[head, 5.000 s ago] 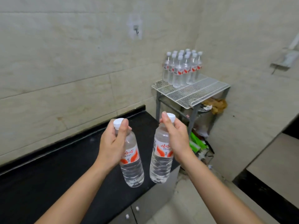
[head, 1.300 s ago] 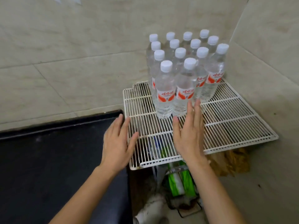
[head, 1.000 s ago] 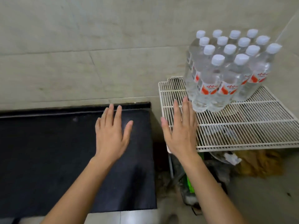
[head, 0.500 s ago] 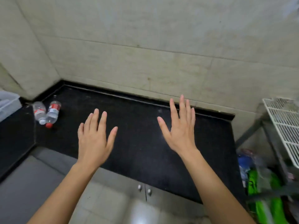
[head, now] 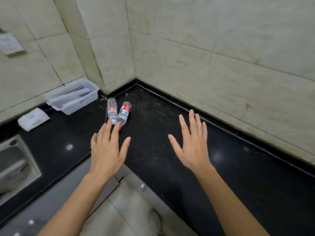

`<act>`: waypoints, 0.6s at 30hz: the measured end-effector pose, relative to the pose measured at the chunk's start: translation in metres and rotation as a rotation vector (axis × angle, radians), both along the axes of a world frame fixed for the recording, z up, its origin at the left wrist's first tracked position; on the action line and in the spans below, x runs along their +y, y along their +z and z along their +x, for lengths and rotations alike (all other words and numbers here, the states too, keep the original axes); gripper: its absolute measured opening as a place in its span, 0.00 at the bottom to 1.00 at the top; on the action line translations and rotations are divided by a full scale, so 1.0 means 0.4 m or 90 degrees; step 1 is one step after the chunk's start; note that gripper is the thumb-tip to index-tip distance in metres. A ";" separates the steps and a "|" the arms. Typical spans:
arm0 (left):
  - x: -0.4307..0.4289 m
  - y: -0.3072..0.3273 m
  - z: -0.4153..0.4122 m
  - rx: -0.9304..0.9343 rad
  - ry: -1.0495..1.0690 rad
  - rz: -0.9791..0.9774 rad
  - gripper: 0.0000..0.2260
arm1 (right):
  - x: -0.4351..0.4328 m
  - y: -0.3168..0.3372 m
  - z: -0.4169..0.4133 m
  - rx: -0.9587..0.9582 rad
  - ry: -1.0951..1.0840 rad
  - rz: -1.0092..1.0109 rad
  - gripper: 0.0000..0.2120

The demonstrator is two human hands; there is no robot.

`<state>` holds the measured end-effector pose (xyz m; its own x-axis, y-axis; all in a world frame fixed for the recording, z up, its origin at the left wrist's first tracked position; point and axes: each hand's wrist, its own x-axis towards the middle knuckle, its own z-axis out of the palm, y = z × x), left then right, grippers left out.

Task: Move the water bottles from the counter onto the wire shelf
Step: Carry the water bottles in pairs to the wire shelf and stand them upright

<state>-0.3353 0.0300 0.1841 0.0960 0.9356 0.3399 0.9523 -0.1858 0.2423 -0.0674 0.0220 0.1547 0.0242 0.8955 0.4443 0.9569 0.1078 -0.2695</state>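
Two clear water bottles lie on their sides near the inner corner of the black counter (head: 170,150), caps toward me: one with a white cap (head: 112,109) and one with a red label and red cap (head: 125,112). My left hand (head: 107,150) is open, palm down, its fingertips just short of the bottle caps. My right hand (head: 192,143) is open with fingers spread over bare counter to the right of the bottles. Both hands hold nothing. The wire shelf is out of view.
A white plastic basket (head: 73,96) stands against the wall left of the bottles. A white packet (head: 33,119) lies further left. A steel sink (head: 15,164) is set into the counter at the left edge. Tiled walls meet in the corner behind.
The view has swung left from the wire shelf to the counter corner. The two lying bottles are now close in front. Both empty hands stay open, the left one now near the caps.
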 end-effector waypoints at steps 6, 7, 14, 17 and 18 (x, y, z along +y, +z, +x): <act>0.338 0.002 -0.078 0.044 0.048 -0.050 0.29 | 0.307 -0.071 -0.094 0.008 0.058 -0.020 0.34; 0.388 0.001 -0.092 0.051 0.051 -0.055 0.29 | 0.350 -0.081 -0.113 0.002 0.072 -0.027 0.34; 0.593 -0.088 -0.219 0.087 0.085 -0.147 0.33 | 0.561 -0.185 -0.248 -0.048 0.196 -0.237 0.37; 0.653 -0.165 -0.284 0.106 0.070 -0.205 0.36 | 0.632 -0.253 -0.306 -0.037 0.244 -0.389 0.40; 0.673 -0.193 -0.306 0.124 0.059 -0.226 0.37 | 0.653 -0.272 -0.328 0.003 0.249 -0.437 0.41</act>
<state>-0.4578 0.2991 0.1070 0.0360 0.9991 -0.0219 0.9954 -0.0339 0.0893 -0.1984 0.2832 0.0460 -0.3487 0.9134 -0.2099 0.8826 0.2447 -0.4015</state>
